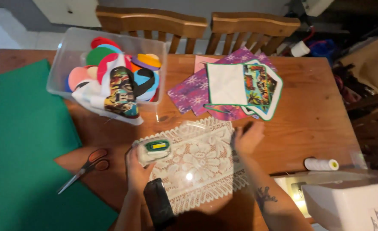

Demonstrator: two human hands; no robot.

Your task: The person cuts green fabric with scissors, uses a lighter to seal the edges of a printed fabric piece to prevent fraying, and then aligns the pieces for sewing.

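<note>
My left hand [138,167] grips a small clear plastic box [154,150] with a green and yellow object inside, held just over the left edge of a white lace doily [197,164]. My right hand [248,138] rests flat on the doily's right edge, fingers spread, blurred. A clear round lid [192,128] lies at the doily's far edge. A black phone [158,202] lies against my left forearm at the near side.
On the wooden table [317,119] are a green felt sheet [18,141], scissors [85,167], a clear bin [71,51] of coloured felt shapes, purple patterned fabric [191,92] under a green-edged pouch piece [244,87], and a thread spool [321,164]. A white sewing machine [351,201] stands at right; two chairs [253,25] stand behind.
</note>
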